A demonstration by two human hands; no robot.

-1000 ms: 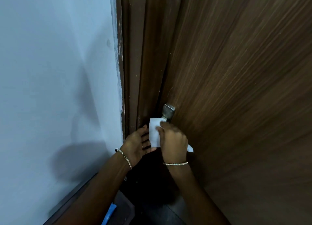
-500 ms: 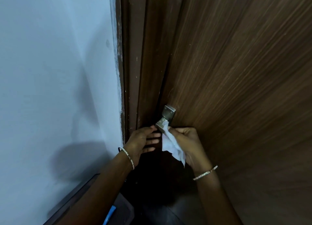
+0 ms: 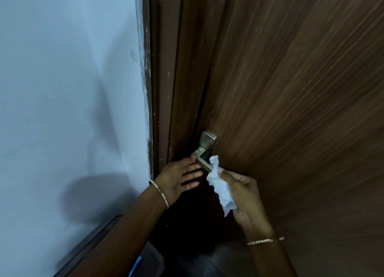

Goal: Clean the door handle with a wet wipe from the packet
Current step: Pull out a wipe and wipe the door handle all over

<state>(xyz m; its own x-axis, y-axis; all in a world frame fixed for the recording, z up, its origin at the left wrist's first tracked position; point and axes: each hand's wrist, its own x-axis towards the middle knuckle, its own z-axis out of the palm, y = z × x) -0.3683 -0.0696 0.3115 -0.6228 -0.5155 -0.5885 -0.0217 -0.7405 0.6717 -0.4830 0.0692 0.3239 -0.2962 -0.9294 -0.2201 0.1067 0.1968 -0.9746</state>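
Dark wood door (image 3: 291, 89) beside a pale blue wall (image 3: 62, 89); one metal handle (image 3: 204, 152). Left hand (image 3: 178, 179), fingers spread, touches it; right hand (image 3: 245, 195) pinches one crumpled wipe (image 3: 220, 185) just below it

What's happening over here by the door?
A person is cleaning a metal door handle on a brown wooden door. The right hand holds a crumpled white wet wipe, its top end up against the lever. The left hand reaches in from the other side, fingertips touching the handle's end as if to steady it. Both wrists wear thin bangles. The wipe packet isn't clearly in view.
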